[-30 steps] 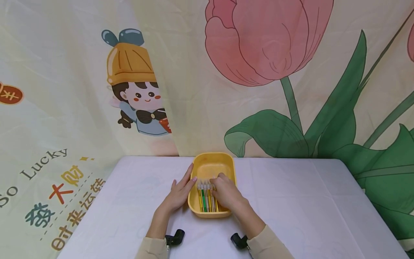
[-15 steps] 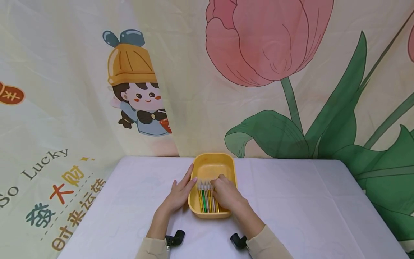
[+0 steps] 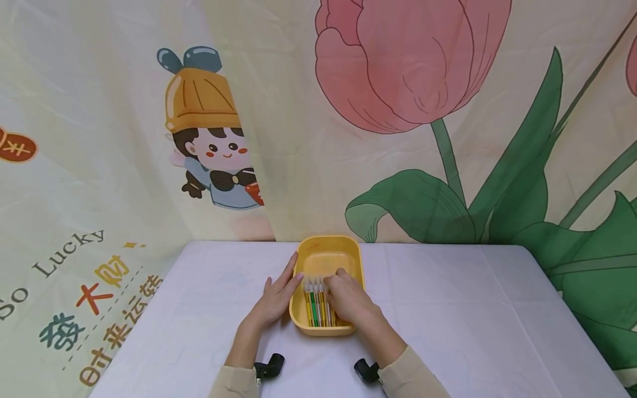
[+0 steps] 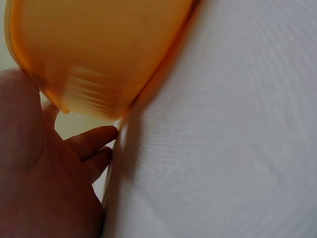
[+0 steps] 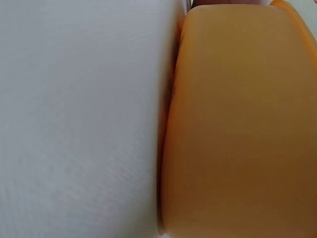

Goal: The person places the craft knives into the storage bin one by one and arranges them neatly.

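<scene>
In the head view a yellow plastic tray [image 3: 328,260] stands at the middle of the table. Several slim pens [image 3: 318,309] with yellow, green and pale barrels and clear tops lie side by side in its near half. My left hand [image 3: 273,301] holds the tray's left wall, thumb over the rim and fingers along the outside. The left wrist view shows that hand [image 4: 49,163] against the yellow wall. My right hand [image 3: 348,296] reaches over the right rim, its curled fingers pinching at the upper end of the rightmost pens; its fingertips are partly hidden.
A white cloth covers the table [image 3: 458,320]. Behind it hangs a printed backdrop [image 3: 293,138] with a tulip and a cartoon figure. Black wrist mounts [image 3: 270,365] sit at both sleeves. The tray's outer wall [image 5: 237,119] fills much of the right wrist view.
</scene>
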Action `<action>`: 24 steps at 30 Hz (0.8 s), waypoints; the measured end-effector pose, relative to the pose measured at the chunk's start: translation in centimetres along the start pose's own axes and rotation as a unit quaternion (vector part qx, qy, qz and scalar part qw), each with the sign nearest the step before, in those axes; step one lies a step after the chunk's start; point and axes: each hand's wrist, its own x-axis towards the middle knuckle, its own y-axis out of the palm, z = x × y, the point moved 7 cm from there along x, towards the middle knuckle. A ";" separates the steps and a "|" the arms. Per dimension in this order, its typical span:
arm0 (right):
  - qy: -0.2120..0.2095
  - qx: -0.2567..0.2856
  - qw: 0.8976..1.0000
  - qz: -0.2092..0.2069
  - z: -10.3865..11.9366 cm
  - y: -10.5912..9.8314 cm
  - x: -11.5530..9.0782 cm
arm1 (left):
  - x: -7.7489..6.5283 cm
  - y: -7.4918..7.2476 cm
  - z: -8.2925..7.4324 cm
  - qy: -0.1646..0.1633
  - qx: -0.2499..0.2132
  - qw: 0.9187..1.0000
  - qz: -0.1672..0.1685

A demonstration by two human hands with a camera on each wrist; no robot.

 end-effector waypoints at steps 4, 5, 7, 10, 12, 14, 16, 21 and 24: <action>0.000 0.003 1.000 0.000 0.0 0.0 0.0 | 0.0 0.0 0.0 0.000 0.000 1.000 0.000; 0.001 0.004 1.000 0.000 0.1 -0.1 -0.1 | 0.0 0.0 0.0 0.000 0.001 1.000 0.000; 0.004 0.005 1.000 0.001 0.0 -0.1 -0.2 | 0.0 0.1 0.0 0.001 0.000 1.000 0.001; 0.004 0.007 1.000 -0.006 0.0 -0.3 -0.2 | 0.0 0.1 0.0 0.000 -0.003 1.000 0.002; 0.000 0.012 1.000 -0.018 0.1 -0.6 -0.2 | 0.1 0.1 0.0 -0.001 -0.005 1.000 0.002; -0.004 0.023 0.999 -0.030 0.2 -0.9 -0.2 | 0.1 0.0 0.1 -0.002 -0.005 1.000 0.002; -0.005 0.039 0.998 -0.039 0.2 -1.2 -0.3 | 0.1 0.0 0.1 -0.002 -0.005 1.000 0.001; -0.009 0.091 0.994 -0.059 -0.1 -2.0 -0.6 | 0.1 -0.1 0.0 -0.002 -0.002 1.000 0.000; -0.020 0.110 0.989 -0.093 -0.4 -3.0 -0.7 | 0.1 -0.2 -0.2 0.003 -0.005 1.000 -0.002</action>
